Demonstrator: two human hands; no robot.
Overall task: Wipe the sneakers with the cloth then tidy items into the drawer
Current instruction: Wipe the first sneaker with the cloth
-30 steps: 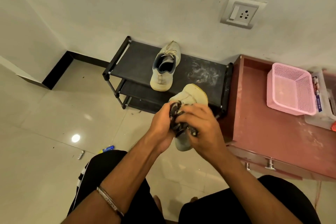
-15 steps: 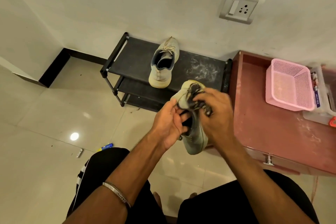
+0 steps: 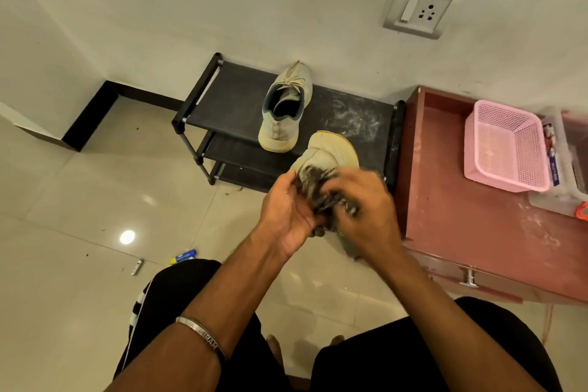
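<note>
I hold a pale grey sneaker (image 3: 329, 154) in the air in front of the shoe rack, sole edge up, toe pointing away. My left hand (image 3: 286, 213) grips its left side. My right hand (image 3: 366, 210) presses a dark crumpled cloth (image 3: 321, 191) against the sneaker's side; the hand looks blurred. The sneaker's heel end is hidden behind my hands. The second sneaker (image 3: 284, 108) stands on the top shelf of the black shoe rack (image 3: 229, 99), toe to the wall. The red-brown cabinet (image 3: 477, 232) at the right has a drawer with a metal handle (image 3: 467, 278).
A pink mesh basket (image 3: 506, 146) and a clear plastic box (image 3: 560, 175) sit on the cabinet top. A blue-and-yellow tube (image 3: 183, 256) and a small grey object (image 3: 137, 266) lie on the tiled floor at the left. A wall socket (image 3: 420, 8) is above.
My right hand with the cloth slid back from the sneaker's toe toward its middle. The sneaker stays held in about the same place.
</note>
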